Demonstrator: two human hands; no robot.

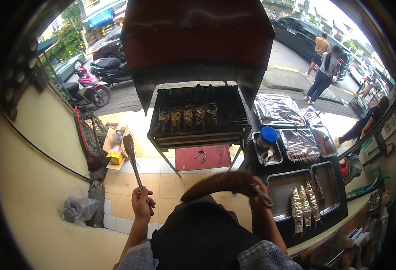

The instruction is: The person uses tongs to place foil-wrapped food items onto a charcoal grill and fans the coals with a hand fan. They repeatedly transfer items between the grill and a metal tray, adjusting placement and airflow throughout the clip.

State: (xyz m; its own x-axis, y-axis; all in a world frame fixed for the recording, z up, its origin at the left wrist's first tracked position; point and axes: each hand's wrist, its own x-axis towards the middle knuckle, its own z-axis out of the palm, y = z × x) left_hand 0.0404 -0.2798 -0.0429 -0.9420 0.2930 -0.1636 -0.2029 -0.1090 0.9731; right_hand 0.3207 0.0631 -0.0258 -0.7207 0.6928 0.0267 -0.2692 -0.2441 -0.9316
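My left hand (141, 203) grips a pair of metal tongs (136, 167) by the lower end, with the scalloped tips pointing up. In my right hand (261, 194) is the handle of a brown woven hand fan (220, 184), slightly blurred and seen nearly edge-on in front of my dark apron (198, 233). Beyond both hands stands a charcoal grill (198, 137) under a dark red metal hood (198, 37). Several fish partly wrapped in foil (188, 116) lie side by side on its grate. Neither hand touches the grill.
On a black table (257, 168) at right sit metal trays (287, 175), a blue-lidded jar (267, 136), foil-wrapped fish (305, 206) and film-covered skewers (299, 143). A wall (42, 162) bounds the left. People (326, 71) stand by the street; another person (363, 121) is at right.
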